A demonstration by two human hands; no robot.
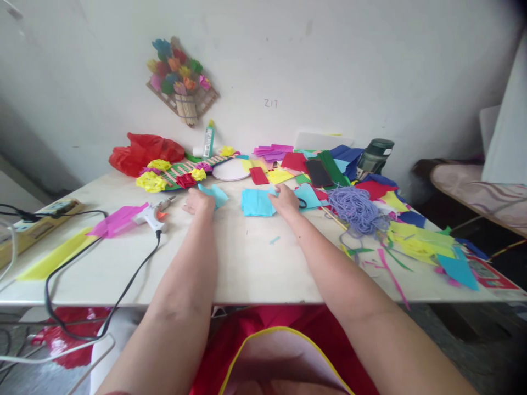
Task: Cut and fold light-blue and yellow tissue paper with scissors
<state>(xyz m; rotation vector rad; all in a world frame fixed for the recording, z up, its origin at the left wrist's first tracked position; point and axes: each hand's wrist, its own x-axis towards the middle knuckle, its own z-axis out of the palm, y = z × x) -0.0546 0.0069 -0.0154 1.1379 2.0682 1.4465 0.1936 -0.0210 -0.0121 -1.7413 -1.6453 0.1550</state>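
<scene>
My left hand (200, 202) is closed at the near side of a light-blue piece of paper (218, 195), which sticks out beyond its fingers. My right hand (287, 199) has its fingers pinched on the right edge of a light-blue crepe paper stack (257, 203) lying flat on the table. Right beside that hand, a black scissor handle (303, 203) shows next to another light-blue sheet (308, 194). A tiny blue scrap (274, 240) lies on the tabletop between my forearms.
At left are a white glue gun (153, 218) with a black cord and a power strip (41, 227). Paper flowers (152, 181) and a red bag (144, 153) stand behind. Purple yarn (356, 209), coloured paper (420, 241) and a dark bottle (374, 156) occupy the right.
</scene>
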